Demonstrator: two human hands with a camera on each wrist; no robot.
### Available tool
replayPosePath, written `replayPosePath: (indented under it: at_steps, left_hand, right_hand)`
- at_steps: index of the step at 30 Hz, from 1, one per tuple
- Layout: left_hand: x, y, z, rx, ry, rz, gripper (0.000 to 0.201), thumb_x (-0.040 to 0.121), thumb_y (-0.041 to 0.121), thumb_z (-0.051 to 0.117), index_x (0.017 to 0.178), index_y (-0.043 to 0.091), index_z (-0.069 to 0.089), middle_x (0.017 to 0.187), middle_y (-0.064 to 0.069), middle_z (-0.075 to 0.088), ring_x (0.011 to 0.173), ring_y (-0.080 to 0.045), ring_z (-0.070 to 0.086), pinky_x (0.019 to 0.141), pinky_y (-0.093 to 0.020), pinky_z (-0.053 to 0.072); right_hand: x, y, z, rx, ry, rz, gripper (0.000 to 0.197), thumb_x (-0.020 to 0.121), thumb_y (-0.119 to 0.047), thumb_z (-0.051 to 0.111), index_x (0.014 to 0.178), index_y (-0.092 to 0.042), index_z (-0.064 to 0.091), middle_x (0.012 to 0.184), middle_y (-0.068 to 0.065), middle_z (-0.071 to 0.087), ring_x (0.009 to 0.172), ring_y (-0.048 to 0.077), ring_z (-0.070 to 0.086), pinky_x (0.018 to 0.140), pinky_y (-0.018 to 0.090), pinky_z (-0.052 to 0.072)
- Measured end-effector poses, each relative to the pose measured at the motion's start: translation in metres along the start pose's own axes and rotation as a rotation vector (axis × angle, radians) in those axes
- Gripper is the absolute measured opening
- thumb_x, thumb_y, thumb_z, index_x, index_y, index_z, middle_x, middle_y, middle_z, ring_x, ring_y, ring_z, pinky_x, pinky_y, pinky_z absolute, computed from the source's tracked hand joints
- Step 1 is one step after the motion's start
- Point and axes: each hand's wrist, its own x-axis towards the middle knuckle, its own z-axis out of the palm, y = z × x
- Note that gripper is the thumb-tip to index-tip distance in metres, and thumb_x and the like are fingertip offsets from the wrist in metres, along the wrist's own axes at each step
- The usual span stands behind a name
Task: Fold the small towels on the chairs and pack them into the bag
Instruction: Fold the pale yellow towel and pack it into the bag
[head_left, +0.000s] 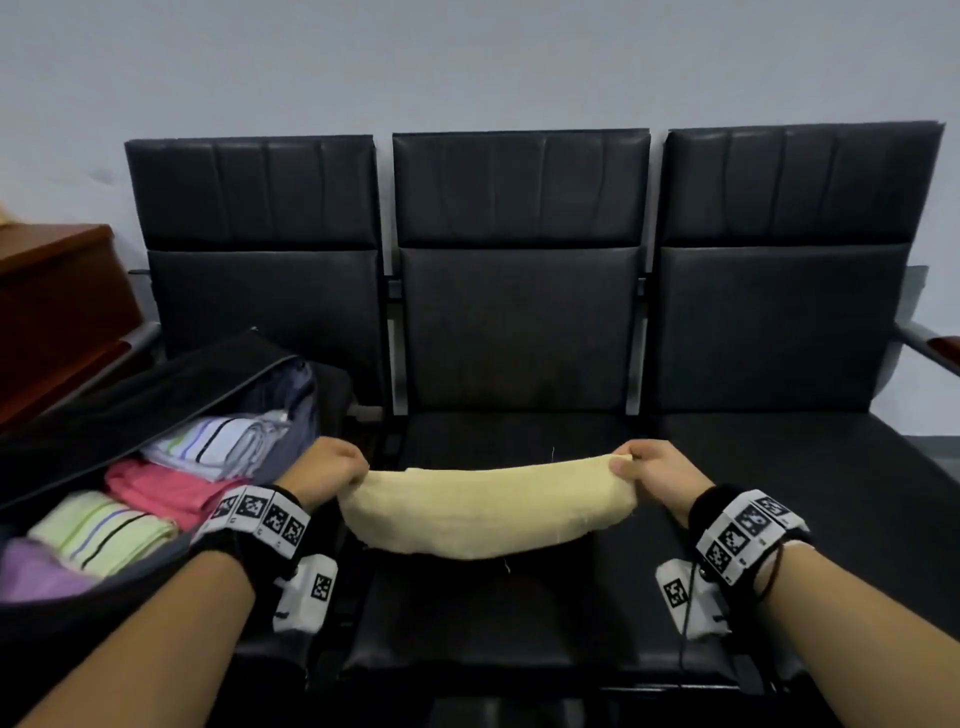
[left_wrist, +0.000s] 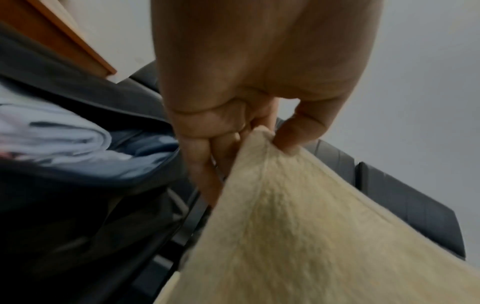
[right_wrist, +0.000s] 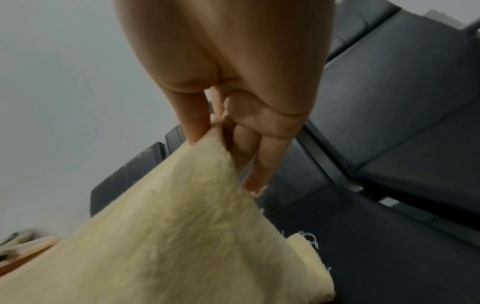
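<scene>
a pale yellow towel (head_left: 483, 512) hangs in a sagging band over the middle chair seat (head_left: 498, 618), pinched at its 9 o'clock end by the left hand (head_left: 327, 467) and at its 3 o'clock end by the right hand (head_left: 652, 470). at 9 o'clock from the left hand an open dark bag (head_left: 130, 395) holds folded towels: a white striped one (head_left: 208, 441), a pink one (head_left: 161, 491), a green striped one (head_left: 98, 530) and a purple one (head_left: 31, 571). three black chairs (head_left: 779, 312) stand in a row against a pale wall (head_left: 467, 62).
</scene>
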Motion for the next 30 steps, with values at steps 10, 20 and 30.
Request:
replayPosePath:
  at_steps: [10,20,30]
  left_hand:
    - [0.017,-0.049,0.061,-0.091,-0.060,-0.193,0.020,0.083,-0.006,0.057,0.072,0.006,0.069,0.065,-0.011,0.060,0.063,-0.023,0.054,0.055,-0.026,0.040]
    - [0.080,-0.055,0.082,-0.057,0.210,-0.168,0.020,0.080,0.006,0.058,0.077,0.022,0.069,0.079,0.000,0.069,0.079,-0.024,0.066,0.068,-0.029,0.049]
    - [0.048,-0.095,0.113,0.139,0.064,-0.308,0.022,0.079,0.004,0.062,0.093,0.019,0.067,0.094,-0.006,0.061,0.091,-0.031,0.063,0.077,-0.033,0.051]
  right_hand:
    - [0.010,0.069,0.014,0.009,0.015,0.235,0.011,0.097,-0.012,0.057,0.094,-0.006,0.065,0.075,0.009,0.057,0.059,0.020,0.054,0.046,0.030,0.046]
    - [0.077,0.088,0.029,-0.033,0.172,0.218,0.008,0.093,-0.017,0.064,0.085,-0.015,0.063,0.074,0.009,0.062,0.061,0.024,0.061,0.046,0.033,0.051]
    - [0.075,0.132,0.051,-0.527,0.008,0.390,0.027,0.080,-0.048,0.071,0.082,-0.026,0.057,0.083,-0.008,0.063,0.072,0.006,0.058,0.055,0.024,0.042]
